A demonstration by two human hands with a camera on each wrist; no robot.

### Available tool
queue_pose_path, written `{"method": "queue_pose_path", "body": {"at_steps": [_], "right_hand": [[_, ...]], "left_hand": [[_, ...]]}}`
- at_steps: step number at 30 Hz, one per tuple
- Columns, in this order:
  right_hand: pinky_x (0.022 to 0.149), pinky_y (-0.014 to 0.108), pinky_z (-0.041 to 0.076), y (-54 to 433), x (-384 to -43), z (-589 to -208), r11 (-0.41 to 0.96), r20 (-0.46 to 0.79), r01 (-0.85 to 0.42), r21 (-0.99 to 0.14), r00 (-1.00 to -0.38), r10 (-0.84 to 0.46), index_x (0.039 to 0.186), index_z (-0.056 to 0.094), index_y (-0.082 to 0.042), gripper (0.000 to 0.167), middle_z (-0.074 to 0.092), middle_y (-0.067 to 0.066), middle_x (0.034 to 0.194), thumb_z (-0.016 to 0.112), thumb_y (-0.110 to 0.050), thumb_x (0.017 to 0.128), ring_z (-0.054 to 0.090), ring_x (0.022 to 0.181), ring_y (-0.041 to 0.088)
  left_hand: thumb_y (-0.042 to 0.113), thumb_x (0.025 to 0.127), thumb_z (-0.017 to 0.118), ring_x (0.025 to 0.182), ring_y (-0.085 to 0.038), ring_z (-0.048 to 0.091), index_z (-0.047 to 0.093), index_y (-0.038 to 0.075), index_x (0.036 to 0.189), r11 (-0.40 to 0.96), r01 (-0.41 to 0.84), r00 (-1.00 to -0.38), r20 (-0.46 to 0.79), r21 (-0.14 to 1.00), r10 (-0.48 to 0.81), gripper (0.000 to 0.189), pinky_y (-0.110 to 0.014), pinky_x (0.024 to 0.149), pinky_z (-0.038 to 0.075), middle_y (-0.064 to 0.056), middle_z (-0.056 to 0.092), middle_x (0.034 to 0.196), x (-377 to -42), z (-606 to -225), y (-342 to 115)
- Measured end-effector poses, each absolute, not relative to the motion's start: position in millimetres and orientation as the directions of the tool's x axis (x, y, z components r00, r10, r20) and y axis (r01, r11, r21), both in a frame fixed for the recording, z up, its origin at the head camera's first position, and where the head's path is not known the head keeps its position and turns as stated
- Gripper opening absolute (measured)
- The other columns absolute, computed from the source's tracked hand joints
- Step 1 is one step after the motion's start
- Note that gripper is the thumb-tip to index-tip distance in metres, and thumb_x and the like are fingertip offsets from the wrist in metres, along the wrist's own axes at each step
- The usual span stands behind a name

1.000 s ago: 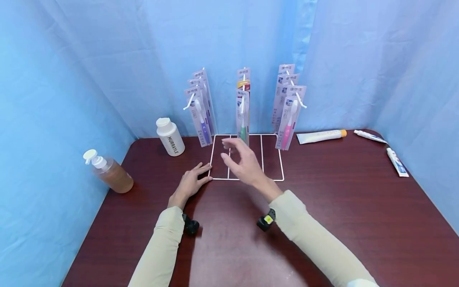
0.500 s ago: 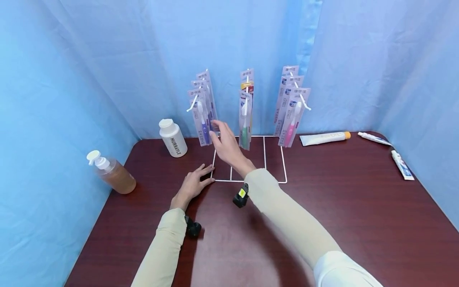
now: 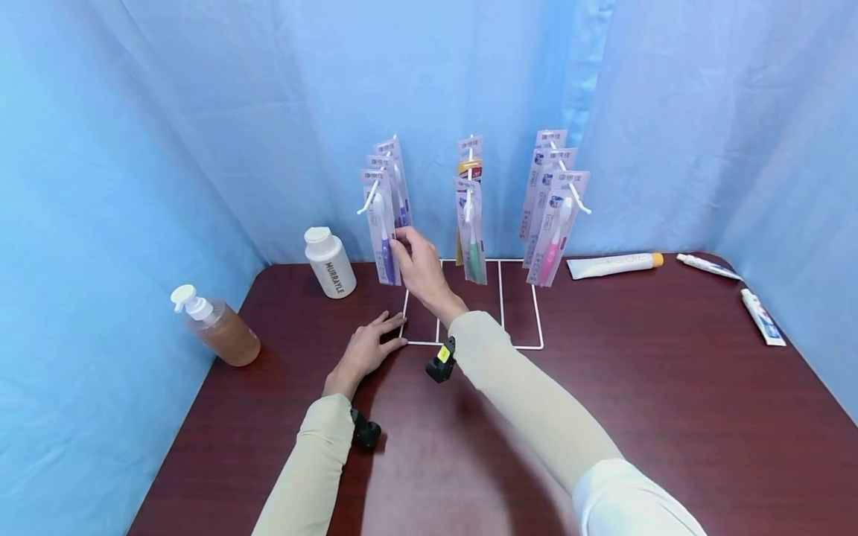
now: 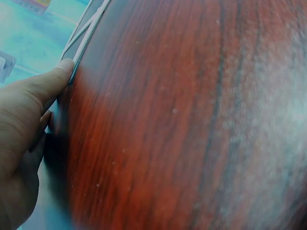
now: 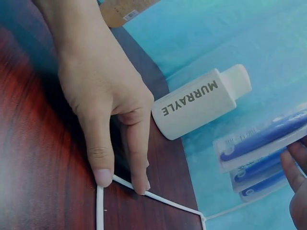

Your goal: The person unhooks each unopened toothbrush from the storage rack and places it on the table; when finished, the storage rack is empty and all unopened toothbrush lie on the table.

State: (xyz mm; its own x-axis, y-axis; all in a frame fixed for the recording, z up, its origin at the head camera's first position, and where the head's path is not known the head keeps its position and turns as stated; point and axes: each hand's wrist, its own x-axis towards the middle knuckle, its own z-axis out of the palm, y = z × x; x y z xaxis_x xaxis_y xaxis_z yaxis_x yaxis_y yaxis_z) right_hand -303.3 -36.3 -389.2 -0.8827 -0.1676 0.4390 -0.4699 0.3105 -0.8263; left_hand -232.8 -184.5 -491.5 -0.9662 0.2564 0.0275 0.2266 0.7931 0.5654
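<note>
Packaged toothbrushes hang from the hooks of a white wire rack (image 3: 469,346). My right hand (image 3: 424,274) is at the left hook and pinches the edge of the front purple toothbrush pack (image 3: 380,231). In the right wrist view, its fingertips (image 5: 291,168) meet that pack (image 5: 261,141), with two more purple packs behind. My left hand (image 3: 365,346) lies on the table with its fingers extended. Its thumb (image 5: 103,176) and a fingertip touch the rack's base wire at the near left corner. A green toothbrush pack (image 3: 474,238) hangs mid-rack, a pink toothbrush pack (image 3: 555,231) on the right.
Left of the rack stand a white bottle (image 3: 331,264) and an amber pump bottle (image 3: 226,331). A toothpaste tube (image 3: 613,265) with an orange cap and two smaller tubes, one by the edge (image 3: 763,318), lie to the right. Blue curtains surround the dark wooden table (image 3: 643,394).
My right hand has moved left from the rack's middle to the purple packs and taken the front one by its edge. The left hand stays on the base wire.
</note>
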Motion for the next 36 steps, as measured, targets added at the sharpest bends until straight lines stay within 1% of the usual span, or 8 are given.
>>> {"method": "queue_pose_path", "body": {"at_steps": [2, 4, 9, 12, 18, 25, 32, 36], "right_hand": [[0.080, 0.031, 0.054, -34, -300, -390, 0.302, 0.455, -0.481, -0.823, -0.877, -0.156, 0.112, 0.062, -0.005, 0.022, 0.068, 0.011, 0.106, 0.049, -0.018, 0.100, 0.065, 0.092, 0.019], [0.080, 0.029, 0.054, -30, -295, -390, 0.295, 0.473, -0.494, -0.818, -0.869, -0.143, 0.113, 0.063, -0.005, 0.022, 0.069, 0.010, 0.104, 0.050, -0.017, 0.100, 0.065, 0.091, 0.019], [0.079, 0.029, 0.056, -16, -278, -382, 0.308, 0.529, -0.536, -0.786, -0.841, -0.115, 0.122, 0.061, -0.004, 0.028, 0.068, 0.013, 0.099, 0.051, -0.016, 0.100, 0.067, 0.089, 0.021], [0.076, 0.029, 0.056, -6, -266, -374, 0.342, 0.554, -0.554, -0.759, -0.826, -0.108, 0.127, 0.061, -0.005, 0.031, 0.068, 0.012, 0.096, 0.052, -0.015, 0.099, 0.067, 0.084, 0.019], [0.064, 0.028, 0.049, 14, -241, -353, 0.434, 0.582, -0.576, -0.693, -0.802, -0.136, 0.122, 0.066, -0.008, 0.029, 0.067, 0.009, 0.086, 0.057, -0.014, 0.096, 0.060, 0.071, 0.017], [0.061, 0.026, 0.046, 36, -221, -327, 0.479, 0.494, -0.537, -0.694, -0.840, -0.226, 0.120, 0.068, -0.013, 0.027, 0.070, 0.004, 0.089, 0.059, -0.016, 0.095, 0.058, 0.070, 0.015], [0.064, 0.027, 0.054, 43, -208, -312, 0.452, 0.400, -0.492, -0.744, -0.870, -0.289, 0.122, 0.068, -0.019, 0.028, 0.072, 0.002, 0.094, 0.059, -0.020, 0.095, 0.064, 0.072, 0.013], [0.065, 0.028, 0.054, 46, -202, -309, 0.403, 0.362, -0.469, -0.786, -0.877, -0.315, 0.121, 0.067, -0.021, 0.027, 0.072, 0.001, 0.094, 0.060, -0.022, 0.095, 0.065, 0.071, 0.013]], "left_hand": [[0.034, 0.091, 0.064, 0.141, -0.026, 0.034, 0.054, 0.020, 0.138, 0.791, 0.232, -0.966, 0.035, 0.567, 0.258, 0.050, -0.059, 0.109, 0.029, -0.001, 0.047, 0.146, -233, -493, -185], [0.034, 0.091, 0.065, 0.141, -0.026, 0.035, 0.055, 0.020, 0.137, 0.789, 0.237, -0.965, 0.047, 0.567, 0.257, 0.050, -0.058, 0.109, 0.031, -0.001, 0.048, 0.146, -233, -493, -185], [0.035, 0.090, 0.065, 0.141, -0.025, 0.035, 0.056, 0.021, 0.136, 0.788, 0.243, -0.965, 0.061, 0.566, 0.254, 0.049, -0.058, 0.109, 0.032, 0.000, 0.049, 0.145, -233, -493, -186], [0.035, 0.091, 0.065, 0.141, -0.025, 0.035, 0.055, 0.020, 0.137, 0.787, 0.242, -0.965, 0.058, 0.567, 0.255, 0.050, -0.059, 0.109, 0.030, 0.000, 0.049, 0.145, -232, -492, -186], [0.035, 0.091, 0.064, 0.142, -0.024, 0.034, 0.054, 0.020, 0.138, 0.791, 0.238, -0.966, 0.050, 0.564, 0.255, 0.051, -0.060, 0.110, 0.027, 0.001, 0.048, 0.146, -232, -492, -185], [0.037, 0.092, 0.063, 0.142, -0.026, 0.032, 0.052, 0.021, 0.140, 0.796, 0.227, -0.966, 0.029, 0.562, 0.255, 0.052, -0.062, 0.110, 0.025, 0.001, 0.045, 0.147, -233, -491, -185], [0.036, 0.092, 0.063, 0.142, -0.026, 0.032, 0.051, 0.023, 0.140, 0.797, 0.213, -0.969, 0.020, 0.565, 0.245, 0.052, -0.060, 0.111, 0.024, 0.003, 0.044, 0.148, -233, -491, -184], [0.036, 0.091, 0.064, 0.142, -0.027, 0.033, 0.052, 0.022, 0.140, 0.793, 0.218, -0.968, 0.026, 0.569, 0.248, 0.052, -0.059, 0.111, 0.026, 0.002, 0.045, 0.147, -233, -492, -184]]}}
